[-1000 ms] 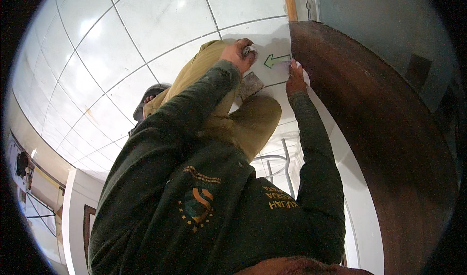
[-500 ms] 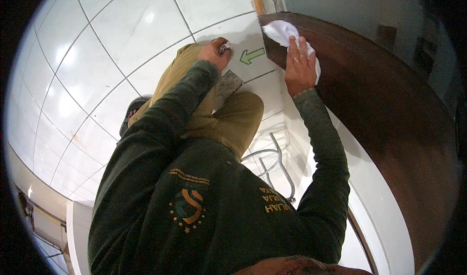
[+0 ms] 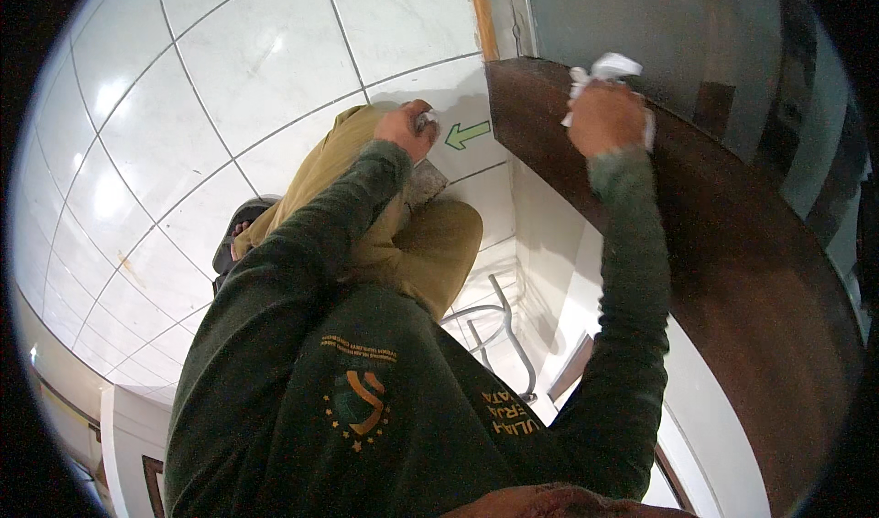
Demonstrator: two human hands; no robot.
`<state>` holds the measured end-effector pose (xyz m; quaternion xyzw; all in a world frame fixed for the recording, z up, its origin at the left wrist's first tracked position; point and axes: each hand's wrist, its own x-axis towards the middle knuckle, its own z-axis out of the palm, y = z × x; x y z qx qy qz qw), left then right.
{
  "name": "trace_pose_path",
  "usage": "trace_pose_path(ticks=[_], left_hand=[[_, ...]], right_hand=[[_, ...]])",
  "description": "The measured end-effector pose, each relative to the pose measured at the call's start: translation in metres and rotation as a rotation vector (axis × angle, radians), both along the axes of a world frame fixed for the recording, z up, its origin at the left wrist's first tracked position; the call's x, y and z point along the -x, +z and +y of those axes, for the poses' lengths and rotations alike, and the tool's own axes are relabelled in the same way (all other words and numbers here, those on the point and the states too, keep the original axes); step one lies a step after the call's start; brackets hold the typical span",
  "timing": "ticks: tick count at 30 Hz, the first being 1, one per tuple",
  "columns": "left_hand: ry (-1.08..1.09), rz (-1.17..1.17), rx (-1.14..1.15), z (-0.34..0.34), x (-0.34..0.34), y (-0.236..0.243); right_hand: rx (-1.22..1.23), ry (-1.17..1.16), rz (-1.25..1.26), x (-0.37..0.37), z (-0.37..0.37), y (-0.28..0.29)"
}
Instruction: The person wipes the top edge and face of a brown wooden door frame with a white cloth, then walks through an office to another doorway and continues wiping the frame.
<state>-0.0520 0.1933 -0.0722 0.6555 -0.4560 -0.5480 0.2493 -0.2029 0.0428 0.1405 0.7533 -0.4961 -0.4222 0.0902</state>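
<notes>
In my right hand (image 3: 609, 119) is a bunched white cloth (image 3: 615, 65). Its ends stick out past the fingers, over the dark brown wooden top (image 3: 723, 216), close to the glass panel. My left hand (image 3: 407, 130) is closed in a fist above my knee. Something small, whitish and shiny shows at the top of that fist, too little of it to name. Just below the fist, a grey mottled piece (image 3: 426, 184) lies against my trouser leg, partly hidden.
White floor tiles (image 3: 265, 60) spread to the left, with a green arrow sticker (image 3: 469, 135) beside the wooden top. A glass panel (image 3: 623, 23) rises along the top's far side. Below the top's near edge stands a bent grey metal tube frame (image 3: 513, 335).
My right hand has moved right along the wooden top toward the glass, and the cloth, spread flat before, is now bunched up. My left hand keeps its grip near my knee.
</notes>
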Motion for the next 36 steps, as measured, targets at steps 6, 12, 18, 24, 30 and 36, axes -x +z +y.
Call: trace_pose_path(ticks=[6,12,18,24,30,36], left_hand=[[0.006,0.036,-0.089,-0.003,0.001,0.002],[-0.002,0.020,-0.083,-0.008,-0.005,0.006],[-0.044,-0.038,-0.176,-0.015,0.002,0.016],[-0.015,-0.055,-0.234,-0.011,-0.001,0.008],[-0.104,-0.119,-0.104,-0.007,0.007,-0.008],[-0.111,-0.015,-0.156,-0.017,-0.002,0.018]], right_hand=[[-0.374,-0.179,0.026,0.025,-0.025,-0.188],[-0.225,-0.312,-0.172,0.002,-0.040,-0.252],[-0.143,-0.435,-0.252,0.019,-0.037,-0.274],[-0.421,-0.390,-0.019,-0.007,-0.049,-0.156],[-0.363,-0.409,-0.035,-0.004,-0.044,-0.120],[-0.281,-0.364,-0.041,0.002,-0.034,-0.178]])
